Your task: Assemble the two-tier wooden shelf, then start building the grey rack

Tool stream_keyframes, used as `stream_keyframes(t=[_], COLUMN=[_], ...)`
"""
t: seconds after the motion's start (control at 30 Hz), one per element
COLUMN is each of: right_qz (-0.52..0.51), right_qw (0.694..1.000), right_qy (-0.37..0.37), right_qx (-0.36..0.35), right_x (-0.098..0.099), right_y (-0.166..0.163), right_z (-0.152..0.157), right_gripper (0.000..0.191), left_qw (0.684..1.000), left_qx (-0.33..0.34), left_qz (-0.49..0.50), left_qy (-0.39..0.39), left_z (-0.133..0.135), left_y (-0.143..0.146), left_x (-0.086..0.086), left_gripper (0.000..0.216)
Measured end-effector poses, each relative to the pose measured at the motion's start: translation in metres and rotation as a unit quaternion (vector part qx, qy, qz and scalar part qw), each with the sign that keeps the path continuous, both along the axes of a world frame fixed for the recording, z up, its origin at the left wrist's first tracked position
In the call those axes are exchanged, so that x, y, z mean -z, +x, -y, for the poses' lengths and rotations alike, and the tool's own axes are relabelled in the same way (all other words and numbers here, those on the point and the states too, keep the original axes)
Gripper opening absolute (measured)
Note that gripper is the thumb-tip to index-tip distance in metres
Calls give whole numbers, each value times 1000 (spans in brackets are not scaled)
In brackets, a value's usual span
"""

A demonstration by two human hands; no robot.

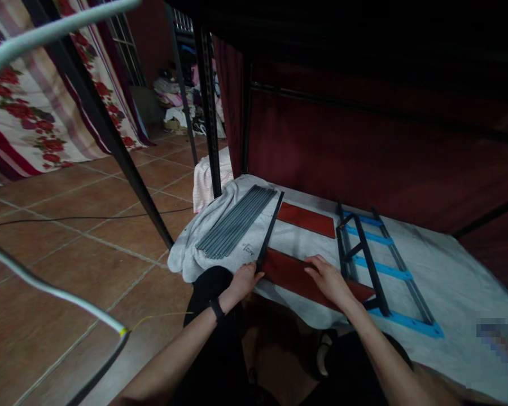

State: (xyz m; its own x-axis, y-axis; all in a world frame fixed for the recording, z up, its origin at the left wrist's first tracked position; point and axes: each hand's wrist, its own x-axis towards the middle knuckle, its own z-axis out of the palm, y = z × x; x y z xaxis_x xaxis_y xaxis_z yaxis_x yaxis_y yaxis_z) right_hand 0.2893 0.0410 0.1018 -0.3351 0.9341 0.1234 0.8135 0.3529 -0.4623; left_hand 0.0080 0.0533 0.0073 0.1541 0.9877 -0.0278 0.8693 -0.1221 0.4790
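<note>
My left hand (244, 279) is closed around the near end of a long black metal bar (270, 230) that lies across a white cloth (449, 270). My right hand (328, 277) rests with fingers stretched flat on a dark red board (294, 273) at the cloth's near edge. A second red board (307, 219) lies further back. A bundle of grey metal rods (236, 221) lies to the left of the bar.
A black metal frame with blue-taped rungs (375, 255) lies right of the boards. Black bunk-bed posts (207, 101) and a dark red curtain (364, 146) stand behind. Tiled floor (68, 237) with a cable and a floral cloth (29, 113) lies to the left.
</note>
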Motion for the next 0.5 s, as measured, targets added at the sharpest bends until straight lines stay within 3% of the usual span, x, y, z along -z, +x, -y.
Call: stream_keyframes(t=[0.17,0.33,0.5], right_qz=[11,11,1], right_qw=[1000,1000,999], right_qy=[14,16,34], right_qx=[6,0,-1], right_x=[5,9,11], right_y=[-4,-3,-4], right_z=[11,15,14], right_gripper=[26,27,27], left_qw=[991,942,929], left_qx=[-14,8,0], left_qz=[135,325,366], left_qy=[11,84,58], left_z=[2,1,-2], left_y=[2,9,12], left_x=[-1,-14,-20], left_gripper=[21,46,35])
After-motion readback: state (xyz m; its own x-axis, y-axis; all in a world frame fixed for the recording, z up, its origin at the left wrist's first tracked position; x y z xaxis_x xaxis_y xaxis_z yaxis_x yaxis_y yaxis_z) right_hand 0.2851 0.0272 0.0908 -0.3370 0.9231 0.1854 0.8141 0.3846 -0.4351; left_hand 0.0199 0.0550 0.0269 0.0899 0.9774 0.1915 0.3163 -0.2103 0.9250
